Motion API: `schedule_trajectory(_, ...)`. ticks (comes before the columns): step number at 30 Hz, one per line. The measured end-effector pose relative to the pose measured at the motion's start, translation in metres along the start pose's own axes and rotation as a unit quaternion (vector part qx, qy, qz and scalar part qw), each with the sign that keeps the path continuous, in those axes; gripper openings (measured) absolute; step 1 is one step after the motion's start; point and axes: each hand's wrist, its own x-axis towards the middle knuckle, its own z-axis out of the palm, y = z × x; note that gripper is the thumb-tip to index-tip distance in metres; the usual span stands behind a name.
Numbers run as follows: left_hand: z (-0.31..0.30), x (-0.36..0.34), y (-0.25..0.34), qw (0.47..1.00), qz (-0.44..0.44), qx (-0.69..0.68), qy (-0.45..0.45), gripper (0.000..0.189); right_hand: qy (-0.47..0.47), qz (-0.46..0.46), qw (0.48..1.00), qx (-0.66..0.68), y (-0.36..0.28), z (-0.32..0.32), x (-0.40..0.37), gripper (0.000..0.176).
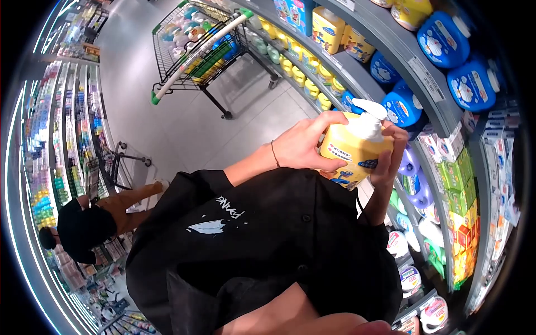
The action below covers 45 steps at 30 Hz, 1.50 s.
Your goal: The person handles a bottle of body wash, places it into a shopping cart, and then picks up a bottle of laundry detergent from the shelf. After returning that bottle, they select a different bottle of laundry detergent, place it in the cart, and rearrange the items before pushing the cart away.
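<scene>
A yellow pump bottle (357,146) with a white pump head is held up in front of my chest, between both hands. My left hand (306,144) is closed around its left side, with the thumb across the front label. Along the opposite side, the fingers and thumb of my right hand (389,153) grip the bottle. The white pump (371,114) points up and away from me, and its nozzle is uncovered. Printed text and a cartoon picture show on the label, though they are too small to read.
Shelves on the right carry blue bottles (444,39), yellow bottles (328,29) and green boxes (455,173). A shopping cart (195,56) holding colourful goods stands ahead on the tiled floor. To the left, another person (84,229) is beside a second cart (120,162) near stocked shelves.
</scene>
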Motion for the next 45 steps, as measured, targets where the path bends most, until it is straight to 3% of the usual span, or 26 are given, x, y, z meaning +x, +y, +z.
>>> schedule_trajectory(7,-0.002,-0.007,-0.01,0.997,0.013,-0.016,0.076,0.071,-0.03,-0.014,0.999,0.014,0.004,0.009,0.014,0.049)
schedule_trajectory(9,-0.004,-0.007,-0.01,0.998,0.011,0.002,0.065,0.072,-0.032,-0.013,0.999,0.032,0.007,0.01,0.014,0.044)
schedule_trajectory(12,-0.012,-0.003,-0.002,0.999,-0.035,0.014,-0.021,0.079,-0.034,0.006,0.999,0.036,0.006,0.01,0.013,0.042)
schedule_trajectory(19,-0.003,-0.005,-0.012,0.998,-0.042,-0.034,0.036,0.072,-0.036,0.053,0.998,0.015,0.004,0.008,0.016,0.052)
schedule_trajectory(24,0.001,0.001,-0.016,0.995,-0.043,-0.086,0.036,0.076,-0.03,0.073,0.995,0.064,0.012,0.004,0.01,0.046)
schedule_trajectory(30,-0.004,0.01,-0.01,0.999,-0.033,-0.016,-0.01,0.074,-0.025,0.095,0.995,0.017,0.012,0.0,0.011,0.049)
schedule_trajectory(33,-0.001,0.008,-0.005,0.991,-0.118,-0.057,-0.018,0.076,-0.022,0.104,0.994,0.021,0.011,0.001,0.013,0.052)
schedule_trajectory(39,0.005,0.006,-0.012,0.996,-0.08,-0.024,0.036,0.072,-0.05,0.103,0.992,0.061,0.028,0.003,0.02,0.046)
schedule_trajectory(42,0.0,0.01,-0.005,0.988,-0.139,-0.071,0.004,0.073,-0.047,0.118,0.987,0.098,0.034,0.001,0.017,0.04)
schedule_trajectory(45,0.002,0.014,-0.005,0.988,-0.143,-0.052,0.0,0.073,-0.047,0.133,0.985,0.101,0.041,-0.002,0.016,0.039)
